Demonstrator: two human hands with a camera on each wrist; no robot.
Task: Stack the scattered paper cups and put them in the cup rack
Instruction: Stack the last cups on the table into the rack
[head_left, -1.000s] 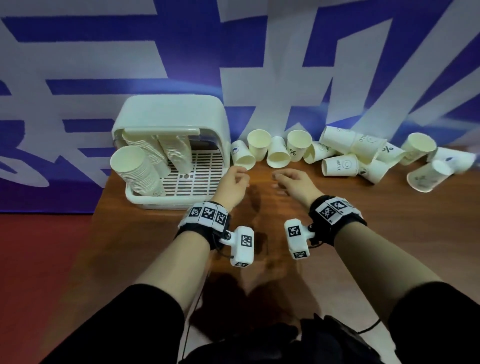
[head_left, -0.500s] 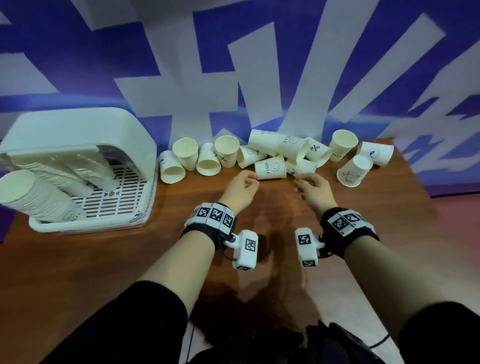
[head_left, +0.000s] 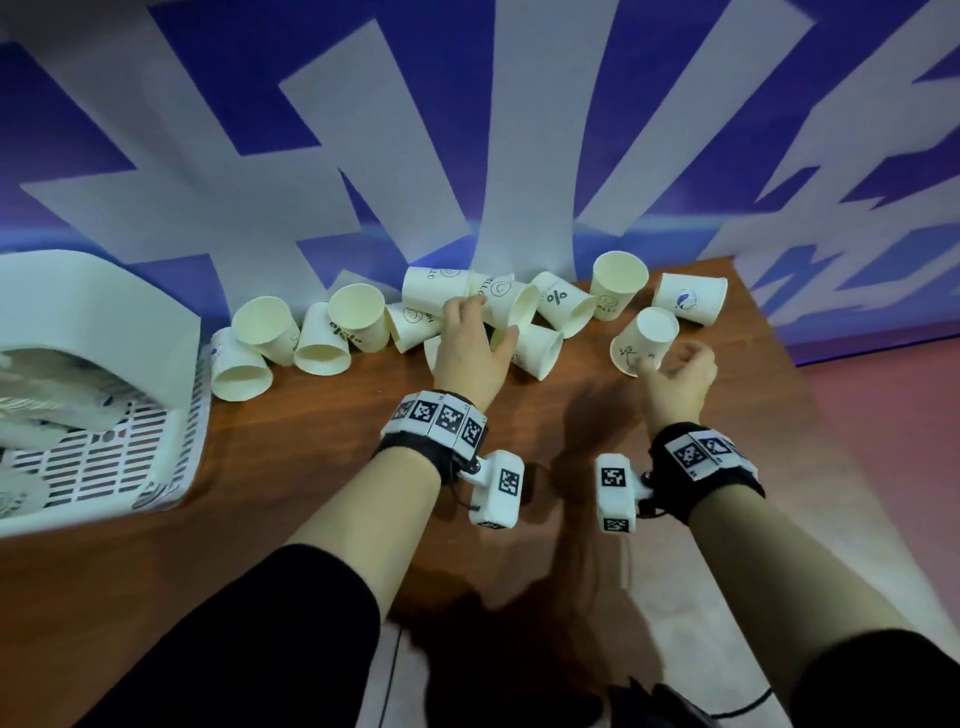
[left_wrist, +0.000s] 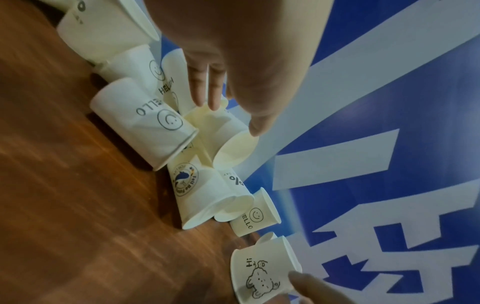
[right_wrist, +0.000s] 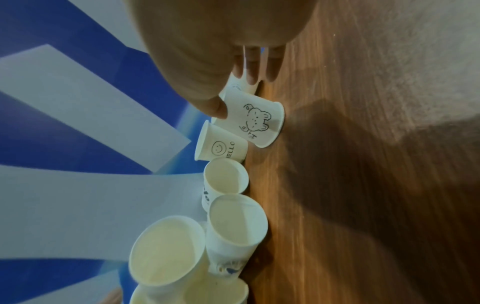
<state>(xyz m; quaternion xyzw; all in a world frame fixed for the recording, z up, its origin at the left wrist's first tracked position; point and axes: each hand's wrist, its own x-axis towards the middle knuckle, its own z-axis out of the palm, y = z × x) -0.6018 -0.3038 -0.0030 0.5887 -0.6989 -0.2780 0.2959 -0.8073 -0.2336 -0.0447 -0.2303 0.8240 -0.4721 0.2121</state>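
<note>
Several white paper cups (head_left: 358, 322) lie scattered along the back of the wooden table (head_left: 311, 467). My left hand (head_left: 483, 319) reaches over the middle pile. Its fingers and thumb pinch a lying cup (head_left: 501, 296) from both sides; the left wrist view shows that cup (left_wrist: 223, 137) between fingers at its base and thumb at its rim. My right hand (head_left: 670, 358) is beside an upside-down bear-print cup (head_left: 641, 340). Its thumb touches the side of the bear cup (right_wrist: 257, 121), and its fingers stay loosely curled off it.
The white cup rack (head_left: 104, 322) stands at the far left with stacks of cups (head_left: 47, 410) lying in it. A blue and white banner (head_left: 467, 130) backs the table. The table's right edge (head_left: 810, 395) runs close to my right hand.
Both hands moved forward from the bare table to the cups. The left hand closed on a cup on the pile, and the right thumb reached the bear cup. The view swung right.
</note>
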